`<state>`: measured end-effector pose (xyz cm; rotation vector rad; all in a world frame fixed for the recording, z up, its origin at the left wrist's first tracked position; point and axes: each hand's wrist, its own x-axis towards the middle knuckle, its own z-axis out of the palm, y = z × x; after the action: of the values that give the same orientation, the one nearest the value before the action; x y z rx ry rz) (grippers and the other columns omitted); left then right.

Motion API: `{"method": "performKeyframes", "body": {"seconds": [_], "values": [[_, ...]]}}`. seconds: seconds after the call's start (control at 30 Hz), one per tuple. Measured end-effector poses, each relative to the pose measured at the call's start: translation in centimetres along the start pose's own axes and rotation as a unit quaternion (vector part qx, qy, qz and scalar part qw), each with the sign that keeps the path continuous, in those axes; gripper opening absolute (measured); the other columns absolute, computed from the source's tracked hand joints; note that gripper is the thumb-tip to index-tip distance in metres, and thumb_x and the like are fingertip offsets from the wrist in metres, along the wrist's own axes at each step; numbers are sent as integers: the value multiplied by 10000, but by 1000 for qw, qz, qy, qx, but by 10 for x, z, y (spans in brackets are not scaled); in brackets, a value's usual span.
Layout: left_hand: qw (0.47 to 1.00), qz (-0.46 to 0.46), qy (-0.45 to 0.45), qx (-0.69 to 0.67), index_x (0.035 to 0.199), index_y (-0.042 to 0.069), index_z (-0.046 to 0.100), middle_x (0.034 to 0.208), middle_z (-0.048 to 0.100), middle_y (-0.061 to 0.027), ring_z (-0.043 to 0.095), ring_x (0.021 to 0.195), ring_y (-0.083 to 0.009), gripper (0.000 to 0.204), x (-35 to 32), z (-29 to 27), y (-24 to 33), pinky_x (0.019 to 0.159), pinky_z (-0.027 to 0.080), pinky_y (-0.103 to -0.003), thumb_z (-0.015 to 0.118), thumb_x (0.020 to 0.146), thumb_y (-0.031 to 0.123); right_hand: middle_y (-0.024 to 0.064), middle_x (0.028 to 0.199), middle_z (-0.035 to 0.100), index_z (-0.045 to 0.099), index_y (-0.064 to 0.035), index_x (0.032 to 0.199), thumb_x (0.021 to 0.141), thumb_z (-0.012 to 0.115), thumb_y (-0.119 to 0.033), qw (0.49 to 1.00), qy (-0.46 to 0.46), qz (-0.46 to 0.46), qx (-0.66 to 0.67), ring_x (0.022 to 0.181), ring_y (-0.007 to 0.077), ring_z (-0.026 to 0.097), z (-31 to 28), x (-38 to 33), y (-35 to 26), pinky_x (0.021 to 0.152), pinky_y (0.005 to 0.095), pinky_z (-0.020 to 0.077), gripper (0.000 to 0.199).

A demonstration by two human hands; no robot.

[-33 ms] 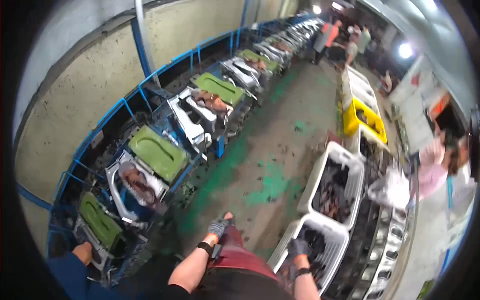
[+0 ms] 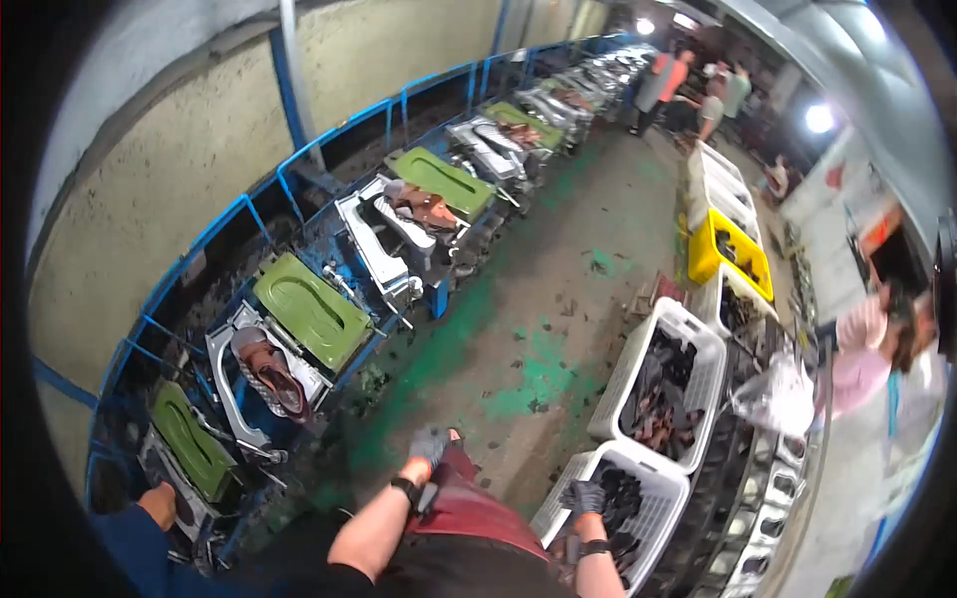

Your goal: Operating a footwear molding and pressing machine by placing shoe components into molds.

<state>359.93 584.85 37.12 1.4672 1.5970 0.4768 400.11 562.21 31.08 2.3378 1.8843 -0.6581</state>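
My left hand (image 2: 429, 446), in a grey glove, is at the edge of the dark red apron (image 2: 454, 498). Its fingers look curled, and a small brownish tip shows just past them; whether that is held is unclear. Above the near white basket (image 2: 670, 523) is my right hand (image 2: 583, 496), also gloved, with its fingers bent in. Whatever it may hold is hidden. Dark pieces (image 2: 620, 498) lie in that basket.
A second white basket (image 2: 610, 404), a yellow crate (image 2: 701, 259) and more white crates line the right. Left runs a blue-railed line of metal moulds with green lids (image 2: 314, 304) and brown shoes (image 2: 269, 374). A co-worker's hand (image 2: 158, 505) is lower left. People (image 2: 666, 85) stand far off.
The view has shifted slightly. My right hand has moved a little to the left over the near basket, and my left hand has turned slightly beside the apron.
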Motion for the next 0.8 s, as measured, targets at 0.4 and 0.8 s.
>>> {"method": "performKeyframes", "body": {"seconds": [0.4,0.8], "values": [[953,165,233,99,1153,17,637,1063,667,-231,644,1004,-418,277,437,-213,216,846,530,-442,562,896,88,183,706,698,715,35,825,808,722,-281,923,1,-59,379,621,248,673,-276,502,-318,635,402,521,317],[849,-167,478,-153,917,12,598,813,635,-137,645,766,-275,135,516,-235,237,689,543,-362,671,810,48,195,716,637,657,-84,664,721,753,-335,876,-31,-472,97,651,371,620,-324,760,-490,576,502,457,275]]}}
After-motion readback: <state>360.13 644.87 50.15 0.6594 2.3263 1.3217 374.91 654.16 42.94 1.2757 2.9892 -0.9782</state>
